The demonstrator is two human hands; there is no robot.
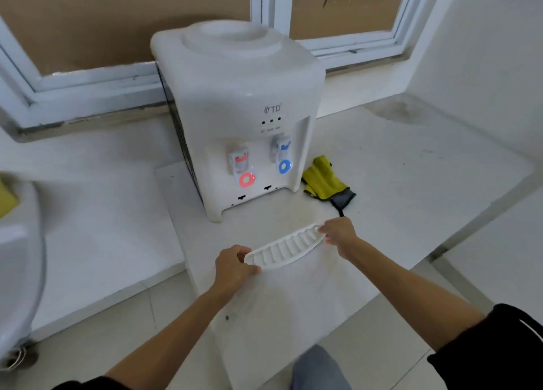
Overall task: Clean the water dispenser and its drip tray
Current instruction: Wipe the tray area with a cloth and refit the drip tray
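Observation:
A white tabletop water dispenser stands on a white ledge, with a red tap on the left and a blue tap on the right. Its white ribbed drip tray is out of the dispenser and held in front of it, above the ledge. My left hand grips the tray's left end. The tray's right end is pinched by my right hand. A yellow and grey cloth lies on the ledge just right of the dispenser.
A window frame runs behind the dispenser. A white basin fills the left edge. A white wall closes the right side. Tiled floor lies below the ledge, and my knee shows at the bottom.

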